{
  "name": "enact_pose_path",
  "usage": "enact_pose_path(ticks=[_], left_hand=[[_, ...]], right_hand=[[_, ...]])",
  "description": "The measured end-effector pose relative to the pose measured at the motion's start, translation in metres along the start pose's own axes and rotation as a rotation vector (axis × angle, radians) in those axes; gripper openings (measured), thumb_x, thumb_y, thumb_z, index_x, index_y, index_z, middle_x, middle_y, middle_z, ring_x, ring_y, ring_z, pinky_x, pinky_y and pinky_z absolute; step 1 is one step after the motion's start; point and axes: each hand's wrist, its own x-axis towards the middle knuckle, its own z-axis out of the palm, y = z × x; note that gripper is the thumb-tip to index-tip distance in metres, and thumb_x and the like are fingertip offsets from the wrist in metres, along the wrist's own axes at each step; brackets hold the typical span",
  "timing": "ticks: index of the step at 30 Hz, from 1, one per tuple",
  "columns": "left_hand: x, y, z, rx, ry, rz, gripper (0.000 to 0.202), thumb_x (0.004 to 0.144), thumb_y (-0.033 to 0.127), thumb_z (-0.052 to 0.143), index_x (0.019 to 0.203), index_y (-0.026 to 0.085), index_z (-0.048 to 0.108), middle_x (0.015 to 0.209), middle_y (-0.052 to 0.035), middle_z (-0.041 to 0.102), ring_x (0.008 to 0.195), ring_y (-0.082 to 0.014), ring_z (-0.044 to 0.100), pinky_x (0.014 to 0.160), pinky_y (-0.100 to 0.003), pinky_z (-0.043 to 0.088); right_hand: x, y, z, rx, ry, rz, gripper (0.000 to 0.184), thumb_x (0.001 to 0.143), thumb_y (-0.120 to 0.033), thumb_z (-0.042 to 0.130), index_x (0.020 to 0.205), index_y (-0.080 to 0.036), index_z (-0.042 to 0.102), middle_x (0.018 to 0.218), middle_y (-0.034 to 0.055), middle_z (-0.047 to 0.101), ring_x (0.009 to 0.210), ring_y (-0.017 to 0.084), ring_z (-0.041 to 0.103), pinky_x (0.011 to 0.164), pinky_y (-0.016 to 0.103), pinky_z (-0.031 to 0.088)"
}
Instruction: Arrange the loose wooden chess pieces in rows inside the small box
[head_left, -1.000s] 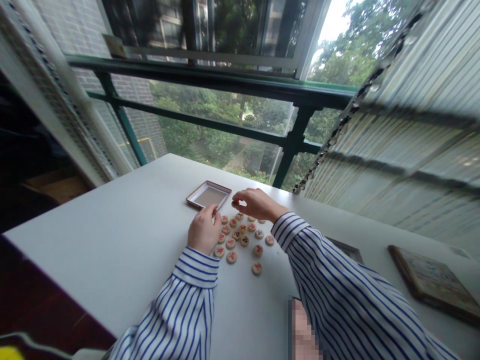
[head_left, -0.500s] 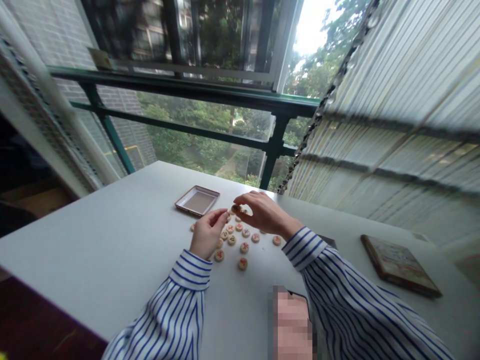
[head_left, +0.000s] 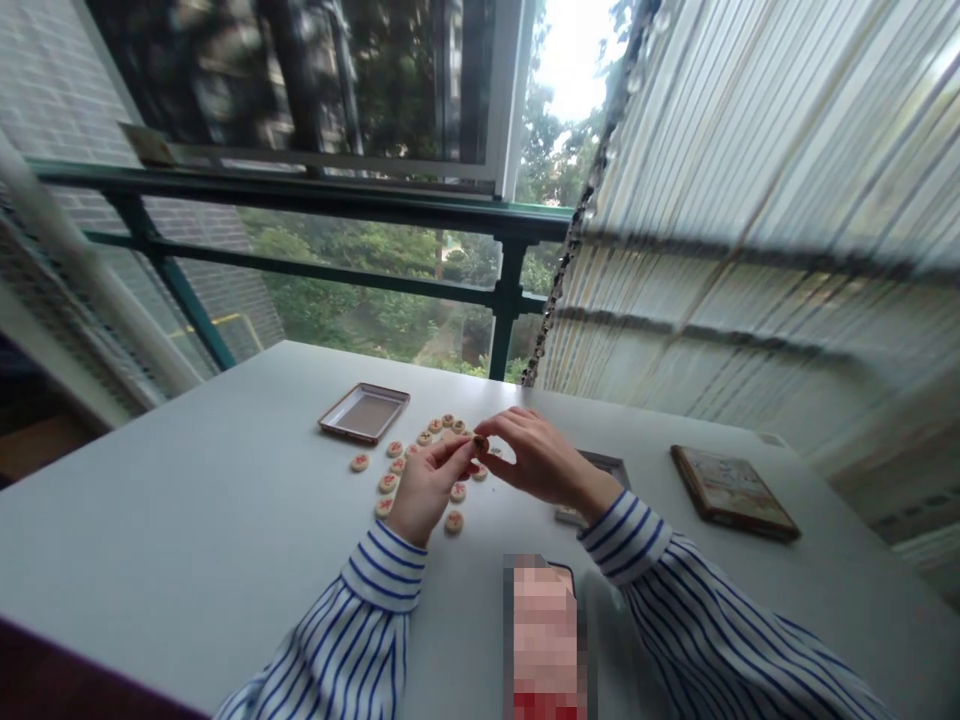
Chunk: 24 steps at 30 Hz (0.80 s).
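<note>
While two striped sleeves are stretching out across the white table, a small dark-marked round piece is sitting right at the meeting point of both hands, just above its scattered fellows! The right hand is clamping its thumb and forefinger on that piece, while the left hand is bringing its thumb and forefinger together against the piece's edge; whether those left fingers are also gripping it, I cannot tell.

Over to the containers: a shallow tray is lying beyond the left hand, its brown rim framing pale inner walls and a flat greyish floor. A grey-edged container is peeking out from behind the right wrist, which is hiding its contents. Farther right, a flat brown-sided box is showing off a patterned top, its inside out of sight.

Meanwhile, the round pieces are spreading over the table around the left hand, many displaying red characters, with one red-marked piece lying near the tray.
</note>
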Motion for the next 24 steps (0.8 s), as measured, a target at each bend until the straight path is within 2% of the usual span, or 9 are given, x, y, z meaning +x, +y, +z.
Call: enact_pose_path(ticks=[8, 15, 24], left_hand=[[-0.005, -0.006, 0.020, 0.096, -0.123, -0.002, 0.035, 0.071, 0.038, 0.061, 0.097, 0.014, 0.066, 0.081, -0.0076, 0.068, 0.063, -0.0124, 0.059, 0.060, -0.024, 0.045], [-0.007, -0.009, 0.043, 0.123, -0.222, 0.002, 0.030, 0.072, 0.036, 0.060, 0.092, 0.015, 0.068, 0.082, -0.0072, 0.069, 0.061, -0.0111, 0.057, 0.060, -0.024, 0.044], [-0.004, -0.016, 0.066, 0.079, -0.272, -0.032, 0.028, 0.071, 0.035, 0.061, 0.087, 0.013, 0.068, 0.078, -0.0072, 0.068, 0.060, -0.0113, 0.056, 0.059, -0.024, 0.044]], right_hand=[[-0.035, 0.006, -0.004, 0.018, 0.069, 0.070, 0.021, 0.081, -0.028, 0.052, 0.100, -0.017, 0.054, 0.093, 0.0070, 0.062, 0.088, 0.016, 0.053, 0.078, 0.031, 0.037], [-0.063, 0.012, -0.006, 0.034, 0.112, 0.147, 0.021, 0.080, -0.025, 0.054, 0.101, -0.018, 0.055, 0.092, 0.0065, 0.062, 0.089, 0.017, 0.053, 0.078, 0.032, 0.037], [-0.085, 0.019, -0.012, 0.032, 0.160, 0.210, 0.021, 0.079, -0.024, 0.055, 0.099, -0.019, 0.056, 0.095, 0.0064, 0.061, 0.089, 0.017, 0.053, 0.078, 0.033, 0.039]])
